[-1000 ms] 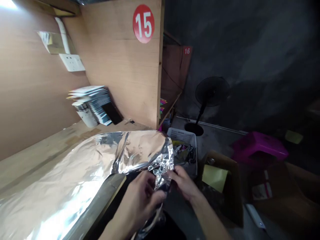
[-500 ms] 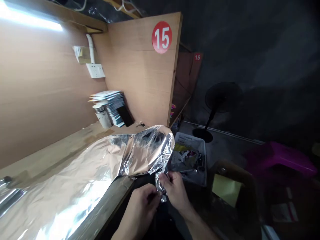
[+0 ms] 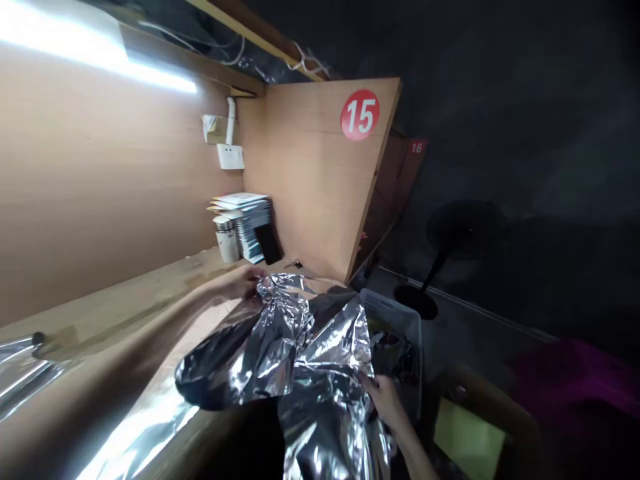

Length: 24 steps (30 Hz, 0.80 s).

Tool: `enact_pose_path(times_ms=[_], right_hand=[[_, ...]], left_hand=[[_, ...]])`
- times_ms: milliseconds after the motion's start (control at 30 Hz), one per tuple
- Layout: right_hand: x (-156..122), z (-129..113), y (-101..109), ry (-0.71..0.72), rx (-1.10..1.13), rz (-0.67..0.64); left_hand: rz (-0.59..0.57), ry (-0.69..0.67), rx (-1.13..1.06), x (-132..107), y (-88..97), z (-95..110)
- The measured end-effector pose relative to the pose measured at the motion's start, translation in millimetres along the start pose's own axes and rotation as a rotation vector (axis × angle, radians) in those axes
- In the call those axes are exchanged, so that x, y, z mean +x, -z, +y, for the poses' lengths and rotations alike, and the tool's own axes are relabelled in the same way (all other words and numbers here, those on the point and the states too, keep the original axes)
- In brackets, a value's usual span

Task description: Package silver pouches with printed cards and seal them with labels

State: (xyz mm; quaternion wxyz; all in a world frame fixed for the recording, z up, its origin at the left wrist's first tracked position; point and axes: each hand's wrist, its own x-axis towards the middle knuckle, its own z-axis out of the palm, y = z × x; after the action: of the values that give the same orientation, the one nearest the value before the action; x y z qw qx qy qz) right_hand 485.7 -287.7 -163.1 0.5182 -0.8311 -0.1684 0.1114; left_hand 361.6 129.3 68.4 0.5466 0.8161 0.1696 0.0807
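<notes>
Left hand (image 3: 244, 284): fingers closed on the top edge of the foil sheet (image 3: 310, 360).
Right hand (image 3: 384, 397): fingers closed on the low edge.
Foil: crumpled, held up between both hands, spread apart so it stays open above the wooden table (image 3: 125, 297).
Nearby: white basket (image 3: 395, 310), just past the foil.

You wear the one camera on your head. It faces forward and down, rolled to one side, and looks from just above and behind your left hand (image 3: 245, 283) and right hand (image 3: 385, 400) — close in — with the wooden bench (image 3: 125, 300) beyond your left hand and the numbered partition (image 3: 320, 180) ahead of both.
</notes>
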Motion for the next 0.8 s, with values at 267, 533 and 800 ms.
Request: enact_pose_path(times_ms=[267, 533, 800], right_hand=[[19.9, -156.7, -8.5, 0.795, -0.444, 0.009], [53.5, -169.4, -135.6, 0.667, -0.662, -0.26], [73.4, -131.6, -118.2, 0.329, 0.024, 0.13]], left_hand=[[-0.234, -0.15, 0.363, 86.1, -26.3, 24.5], [0.281, -0.274, 0.676, 34.3, -4.0, 65.9], [0.09, -0.115, 0.927, -63.2, -71.3, -74.3]])
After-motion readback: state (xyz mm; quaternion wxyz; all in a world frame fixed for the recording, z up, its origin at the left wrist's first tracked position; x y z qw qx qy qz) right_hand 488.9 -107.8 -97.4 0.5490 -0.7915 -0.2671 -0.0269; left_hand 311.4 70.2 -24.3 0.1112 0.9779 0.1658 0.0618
